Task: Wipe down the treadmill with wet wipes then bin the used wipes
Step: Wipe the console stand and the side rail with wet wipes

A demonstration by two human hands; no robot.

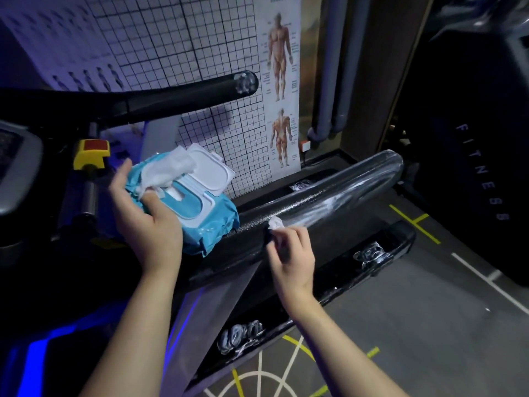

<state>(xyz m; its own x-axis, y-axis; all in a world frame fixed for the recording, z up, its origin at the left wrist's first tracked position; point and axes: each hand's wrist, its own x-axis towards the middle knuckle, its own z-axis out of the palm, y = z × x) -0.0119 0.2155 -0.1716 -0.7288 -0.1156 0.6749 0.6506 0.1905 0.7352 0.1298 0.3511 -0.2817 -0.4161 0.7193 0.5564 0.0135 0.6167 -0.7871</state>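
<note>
Head view: small wad on the rail, open pack in the other hand

Nearest, the right hand (292, 253) pinches a crumpled wad of wipe (276, 223) between its fingertips and presses it against the top of the treadmill's glossy right handrail (343, 193). Pale smears show further along the rail.

Beside it, the left hand (143, 222) grips a blue pack of wet wipes (211, 224) from its near end, fingers curled around the edge. The thumb pins a fresh wipe (169, 167) that is half pulled from the opening, and the white lid (211, 167) stands flipped back. The pack's far corner looks to be touching the rail.

Beyond are a yellow stop button (91, 153), the second handrail (171, 96) and an anatomy chart (280, 81) on the gridded wall.

Risks, as I judge them:
- The wad is so small that it covers little with each pass, so streaks or missed strips are likely.
- The pack is held at one end only, so a firm stroke that jogs it could tip it to the floor.
- The loose wipe could slide free if the thumb lifts.
- No bin is in sight, so spent wipes may end up left on the machine.
</note>
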